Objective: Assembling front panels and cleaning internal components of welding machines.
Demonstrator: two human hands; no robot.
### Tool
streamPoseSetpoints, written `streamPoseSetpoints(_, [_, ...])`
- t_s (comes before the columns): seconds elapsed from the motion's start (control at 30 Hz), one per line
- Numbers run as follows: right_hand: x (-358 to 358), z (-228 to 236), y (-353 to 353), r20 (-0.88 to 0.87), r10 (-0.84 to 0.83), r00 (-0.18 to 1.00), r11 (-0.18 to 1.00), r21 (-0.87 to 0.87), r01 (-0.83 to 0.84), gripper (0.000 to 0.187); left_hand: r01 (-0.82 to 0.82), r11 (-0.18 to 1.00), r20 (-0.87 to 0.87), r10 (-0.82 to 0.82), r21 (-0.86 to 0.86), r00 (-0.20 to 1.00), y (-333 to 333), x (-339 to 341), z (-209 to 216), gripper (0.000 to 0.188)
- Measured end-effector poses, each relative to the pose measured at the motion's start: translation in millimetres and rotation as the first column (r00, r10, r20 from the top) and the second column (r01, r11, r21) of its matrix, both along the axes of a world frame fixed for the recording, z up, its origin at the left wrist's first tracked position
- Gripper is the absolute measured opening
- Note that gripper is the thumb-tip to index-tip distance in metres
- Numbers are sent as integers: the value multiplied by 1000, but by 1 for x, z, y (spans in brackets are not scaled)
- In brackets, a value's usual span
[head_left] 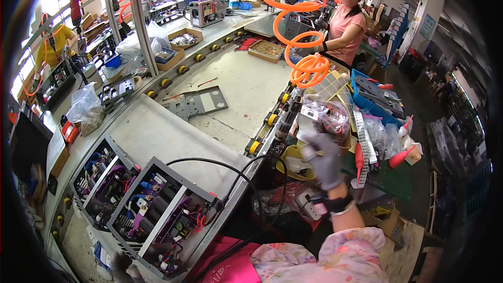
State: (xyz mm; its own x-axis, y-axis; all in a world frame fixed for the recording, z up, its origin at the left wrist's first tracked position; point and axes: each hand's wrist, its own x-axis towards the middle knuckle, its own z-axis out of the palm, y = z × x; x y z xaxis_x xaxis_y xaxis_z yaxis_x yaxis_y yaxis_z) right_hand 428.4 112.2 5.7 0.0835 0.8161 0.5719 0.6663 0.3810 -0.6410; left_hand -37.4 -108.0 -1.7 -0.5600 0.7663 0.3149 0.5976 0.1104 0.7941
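the blurred, grey-gloved right hand [324, 161] is beside the yellow plastic bin [290, 153]; the dark-gloved left hand [124, 268] is by the nearer open grey metal chassis [165, 222]. i cannot tell either grip. best keep the looping black cable [195, 159] off the chassis's open top.

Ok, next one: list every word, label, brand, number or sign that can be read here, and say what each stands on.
No text to quote.
Pale blue-green sign on the pillar: too small to read.
Pink cloth at the lower edge: small pale marks, too blurred to read.
Nearer open metal chassis: no readable label seen.
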Motion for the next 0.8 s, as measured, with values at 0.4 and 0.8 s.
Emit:
streamPoseSetpoints(0.4, [179,-42,-6,801,-451,394,400,-214,891,29,-11,1000,-378,16,15,926,-10,37,-10,51])
streamPoseSetpoints(0.8, [206,-45,24,758,-356,546,318,-451,834,52,6,996,-322,22,85,946,-13,33,-41,50])
